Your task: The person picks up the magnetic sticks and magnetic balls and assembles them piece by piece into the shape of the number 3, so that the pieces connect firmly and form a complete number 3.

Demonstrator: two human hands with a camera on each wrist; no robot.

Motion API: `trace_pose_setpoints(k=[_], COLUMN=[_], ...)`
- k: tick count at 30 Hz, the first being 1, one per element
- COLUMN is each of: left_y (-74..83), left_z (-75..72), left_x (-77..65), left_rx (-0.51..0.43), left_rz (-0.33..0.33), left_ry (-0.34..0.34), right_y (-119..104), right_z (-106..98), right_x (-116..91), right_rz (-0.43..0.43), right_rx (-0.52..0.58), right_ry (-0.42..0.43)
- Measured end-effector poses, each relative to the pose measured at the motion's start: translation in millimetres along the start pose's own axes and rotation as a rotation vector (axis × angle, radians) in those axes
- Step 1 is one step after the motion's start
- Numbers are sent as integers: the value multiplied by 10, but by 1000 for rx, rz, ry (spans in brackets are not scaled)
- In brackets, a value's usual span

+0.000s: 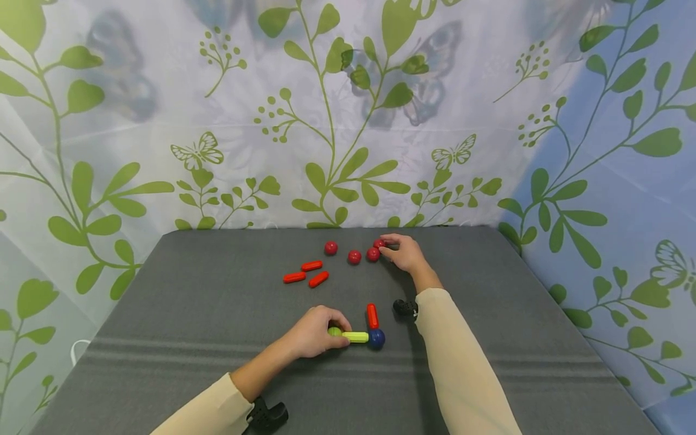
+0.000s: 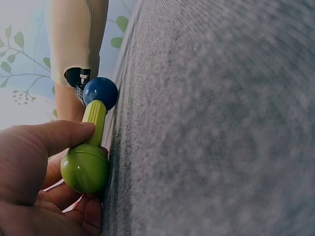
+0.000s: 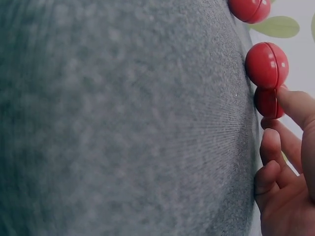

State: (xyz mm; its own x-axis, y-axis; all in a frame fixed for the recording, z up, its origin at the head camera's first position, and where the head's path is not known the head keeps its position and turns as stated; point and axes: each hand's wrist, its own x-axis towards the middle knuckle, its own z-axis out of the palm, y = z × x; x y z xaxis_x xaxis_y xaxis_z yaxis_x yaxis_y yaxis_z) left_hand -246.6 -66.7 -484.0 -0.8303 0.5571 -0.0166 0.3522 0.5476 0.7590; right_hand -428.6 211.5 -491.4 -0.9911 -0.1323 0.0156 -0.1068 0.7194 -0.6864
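Your left hand (image 1: 318,332) pinches the lime-green rod (image 1: 356,337) beside its green ball (image 2: 84,169), likely to steady the adjoining blue ball (image 1: 376,339) and red rod (image 1: 372,316) on the worktop (image 1: 217,314), while your right hand (image 1: 403,252) pinches the rearmost red ball (image 1: 379,243) toward the back, apparently to prevent rolling.

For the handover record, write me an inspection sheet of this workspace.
Surface: grey cloth-covered table, faint bands running across it.
Job's things: four red balls towards the far edge; three loose red rods; a fourth red rod end-on at the blue ball, joining unclear; a yellow-green rod between the blue ball and a green ball.
Clutter: nothing seen.
Grippers: left hand holds the green ball and yellow-green rod; right hand at the farthest red ball, grip unclear.
Cables: thin white cord-like loop beyond the table's left edge.
Surroundings: leaf-and-butterfly fabric behind and on both sides.
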Motion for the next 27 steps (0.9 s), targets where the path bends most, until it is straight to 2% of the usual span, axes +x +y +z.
trace_pose_setpoints(k=[10, 27], left_y=[6, -6], left_z=[-2, -5], left_x=[1, 3], left_rx=[-4, -3], left_rz=[-12, -2], left_ry=[-10, -3], right_y=[18, 22], right_z=[31, 18], right_x=[48, -33], right_rz=[26, 26], right_rx=[15, 3], right_ry=[21, 55])
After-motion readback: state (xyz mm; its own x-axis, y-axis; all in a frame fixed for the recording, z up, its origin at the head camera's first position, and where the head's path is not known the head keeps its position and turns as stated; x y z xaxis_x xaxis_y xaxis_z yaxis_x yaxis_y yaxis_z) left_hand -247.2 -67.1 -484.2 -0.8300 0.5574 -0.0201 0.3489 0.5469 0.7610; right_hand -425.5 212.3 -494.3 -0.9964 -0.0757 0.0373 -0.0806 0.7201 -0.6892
